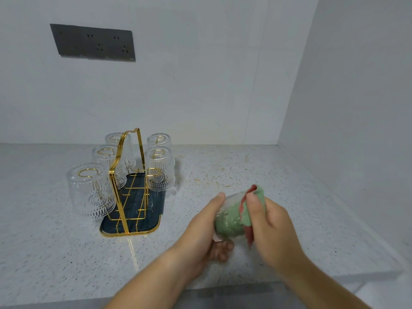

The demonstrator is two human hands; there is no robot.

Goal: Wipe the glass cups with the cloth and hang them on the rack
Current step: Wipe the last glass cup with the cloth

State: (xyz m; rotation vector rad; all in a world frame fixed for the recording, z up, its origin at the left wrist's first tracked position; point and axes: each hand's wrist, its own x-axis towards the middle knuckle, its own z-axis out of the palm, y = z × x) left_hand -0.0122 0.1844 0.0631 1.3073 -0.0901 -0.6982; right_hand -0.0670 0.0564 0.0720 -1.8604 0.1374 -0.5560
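Five glass cups [91, 190] on the rack [117, 152]; right of it, left hand [200, 233] grips sixth cup [226, 216], right hand [272, 228] pinches cloth [257, 194]

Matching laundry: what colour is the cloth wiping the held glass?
The wiping cloth is green with a reddish edge; head view.

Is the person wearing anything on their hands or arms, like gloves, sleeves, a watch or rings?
No. The left hand and right hand are ungloved, and both forearms are uncovered to the picture's edge, with no sleeve or watch. No ring shows on the fingers in view.
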